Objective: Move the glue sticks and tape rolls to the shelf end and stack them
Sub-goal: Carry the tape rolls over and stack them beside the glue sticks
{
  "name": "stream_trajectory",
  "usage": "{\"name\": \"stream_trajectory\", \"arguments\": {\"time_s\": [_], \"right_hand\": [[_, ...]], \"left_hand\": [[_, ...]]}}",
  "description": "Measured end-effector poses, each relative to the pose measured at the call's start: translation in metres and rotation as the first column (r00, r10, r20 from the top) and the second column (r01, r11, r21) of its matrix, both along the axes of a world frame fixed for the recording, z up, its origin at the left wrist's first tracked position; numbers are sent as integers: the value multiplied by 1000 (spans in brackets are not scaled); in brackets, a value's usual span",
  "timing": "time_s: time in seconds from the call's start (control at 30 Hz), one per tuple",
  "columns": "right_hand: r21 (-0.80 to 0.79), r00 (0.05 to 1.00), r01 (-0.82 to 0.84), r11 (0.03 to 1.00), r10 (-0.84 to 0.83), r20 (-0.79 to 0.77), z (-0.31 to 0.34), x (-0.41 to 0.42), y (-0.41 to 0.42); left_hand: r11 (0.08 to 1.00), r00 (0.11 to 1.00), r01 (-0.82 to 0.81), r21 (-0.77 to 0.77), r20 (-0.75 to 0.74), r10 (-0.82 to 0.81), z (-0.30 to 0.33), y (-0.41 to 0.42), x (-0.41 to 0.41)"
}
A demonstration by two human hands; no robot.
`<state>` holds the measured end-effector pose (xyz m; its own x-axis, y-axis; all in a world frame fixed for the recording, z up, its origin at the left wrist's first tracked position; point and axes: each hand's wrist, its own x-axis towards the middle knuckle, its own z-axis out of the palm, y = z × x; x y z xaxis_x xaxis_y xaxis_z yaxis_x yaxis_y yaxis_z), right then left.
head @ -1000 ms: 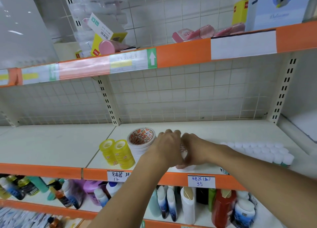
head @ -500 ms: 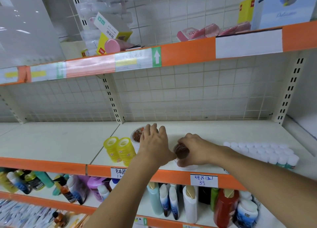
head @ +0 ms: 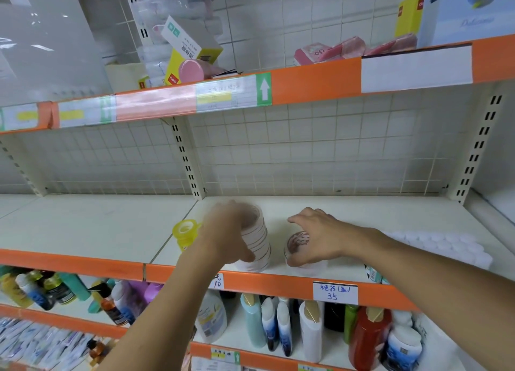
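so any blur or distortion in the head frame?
Head view: left hand and its tall tape stack are motion-smeared; right hand on the short tape stack is sharper; wide-angle lens bows the shelf edge; lighting soft, no harsh glare.

"35" on price tag (head: 335,292)

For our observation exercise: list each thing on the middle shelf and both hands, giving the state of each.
left hand: grips the tall tape stack
tall tape stack: upright, blurred
right hand: curled round the short tape stack
short tape stack: upright
yellow tape rolls: standing, untouched
glue sticks: lying in rows
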<state>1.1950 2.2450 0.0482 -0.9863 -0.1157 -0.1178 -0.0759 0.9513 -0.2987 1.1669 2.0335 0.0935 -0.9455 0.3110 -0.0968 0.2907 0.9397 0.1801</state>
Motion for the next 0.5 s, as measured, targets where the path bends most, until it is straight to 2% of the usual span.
{"name": "stream_trajectory", "arguments": {"time_s": [0.2,0.3,0.4,0.5], "right_hand": [[-53,998,-33,998,31,-51,0,-6,-18],[-64,998,-53,997,51,-32,-3,-7,-28],[-64,998,-54,996,52,-19,-6,-9,-34],[-76,999,-39,996,39,-3,-8,-12,-40]], "left_hand": [[978,998,-59,199,28,55,-19,-16,-4],[957,997,-56,285,-28,67,-29,-22,-2],[952,992,-22,305,-109,58,-35,-30,-2],[962,994,-10,273,-104,40,-39,-38,-5]]}}
